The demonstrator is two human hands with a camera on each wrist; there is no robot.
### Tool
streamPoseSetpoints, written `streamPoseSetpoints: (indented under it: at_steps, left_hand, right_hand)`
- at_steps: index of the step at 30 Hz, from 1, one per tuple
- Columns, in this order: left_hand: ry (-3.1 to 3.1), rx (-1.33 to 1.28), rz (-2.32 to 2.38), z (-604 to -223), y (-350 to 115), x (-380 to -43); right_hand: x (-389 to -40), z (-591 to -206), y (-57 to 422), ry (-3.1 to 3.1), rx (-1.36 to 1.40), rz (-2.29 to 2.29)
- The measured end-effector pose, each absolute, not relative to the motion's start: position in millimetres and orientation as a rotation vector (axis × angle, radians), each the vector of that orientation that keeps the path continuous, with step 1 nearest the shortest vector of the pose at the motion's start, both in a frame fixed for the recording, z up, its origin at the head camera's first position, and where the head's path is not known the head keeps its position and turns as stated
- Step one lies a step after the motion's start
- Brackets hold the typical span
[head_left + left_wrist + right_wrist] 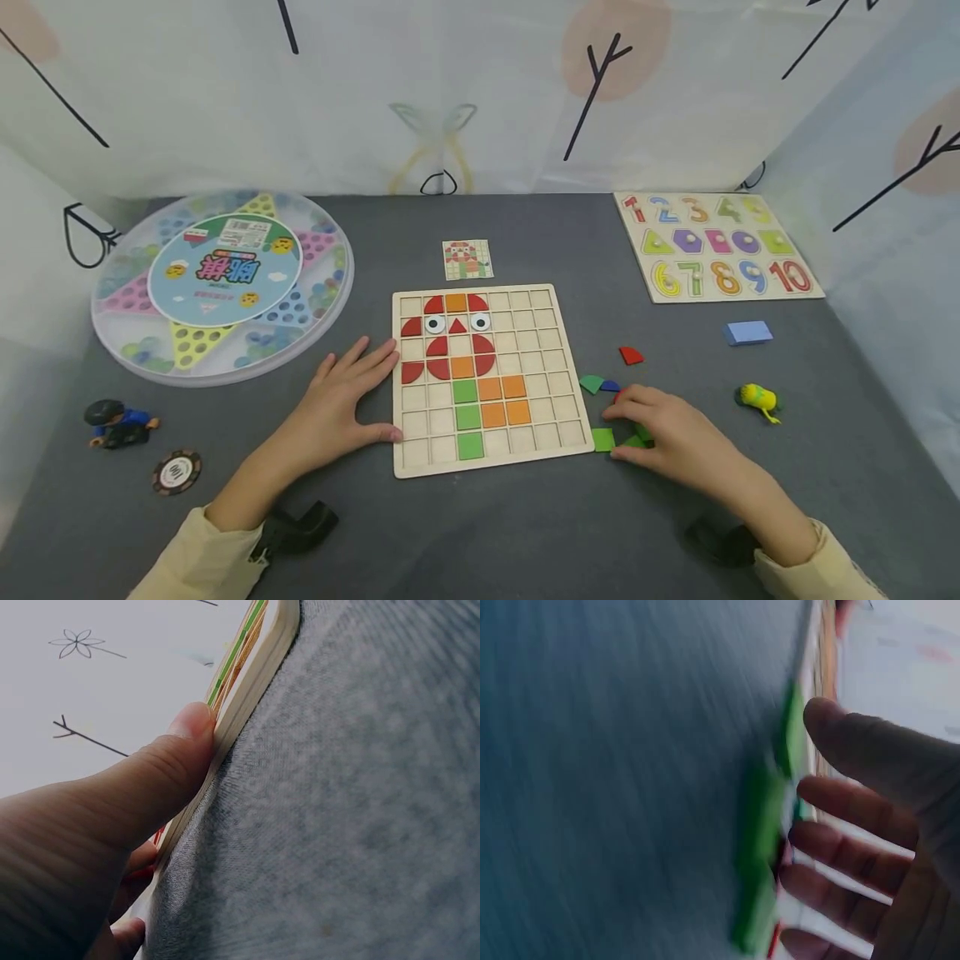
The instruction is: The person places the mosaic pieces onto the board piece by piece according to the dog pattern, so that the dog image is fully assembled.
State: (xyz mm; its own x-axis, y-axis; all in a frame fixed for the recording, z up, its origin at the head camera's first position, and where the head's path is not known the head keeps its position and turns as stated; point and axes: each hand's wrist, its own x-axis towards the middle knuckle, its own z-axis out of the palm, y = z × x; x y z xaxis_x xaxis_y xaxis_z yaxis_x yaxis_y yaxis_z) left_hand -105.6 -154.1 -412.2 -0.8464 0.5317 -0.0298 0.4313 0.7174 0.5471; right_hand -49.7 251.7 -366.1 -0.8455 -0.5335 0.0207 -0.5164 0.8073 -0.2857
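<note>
A wooden grid board [525, 333] lies mid-table, partly filled with red, orange and green pieces and two eye pieces [434, 324]. My left hand [337, 408] rests at its left side, thumb and fingertips against the edge; the left wrist view shows the thumb [169, 761] on the rim. Just right of the board, my right hand [667, 429] reaches over loose pieces, fingers spread and lightly bent. Around it lie a green square [603, 440], a green rounded piece [591, 383] and a blue piece [611, 387]. In the blurred right wrist view, green pieces [763, 817] sit beside the fingertips.
A small pattern card [467, 260] lies behind the board. Chinese checkers set [337, 325] back left, number puzzle [720, 250] back right. A red piece [631, 356], blue block [747, 332] and yellow toy [759, 397] lie right; a toy figure [120, 423] and poker chip [177, 472] left.
</note>
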Motion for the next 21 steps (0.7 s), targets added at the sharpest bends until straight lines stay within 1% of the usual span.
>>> streamPoseSetpoints:
  at_steps: [4,9,12,15,21]
  left_hand:
    - [2.739,0.777,0.809,-411.1,-154.9,-104.9]
    - [2.749,0.785,0.807,-408.2,-154.0,-104.1]
    - [2.762,0.783,0.8,-407.2,-154.3,-104.0]
    - [2.759,0.783,0.799,-407.6,-154.5,-104.2]
    - [2.752,0.795,0.81,-409.8,-154.5,-103.7]
  right_hand:
    - [-44.2,-369.5,238.2,2.974,-0.834,-0.311]
    - [-51.8,-351.7,225.4,3.002,-0.801,-0.183]
    - [-68.9,-336.9,205.9,3.009,-0.864,-0.235]
    - [-93.0,-325.9,171.2,2.997,-0.954,-0.299]
    - [-143.0,-327.5,87.9,2.894,-0.977,-0.212]
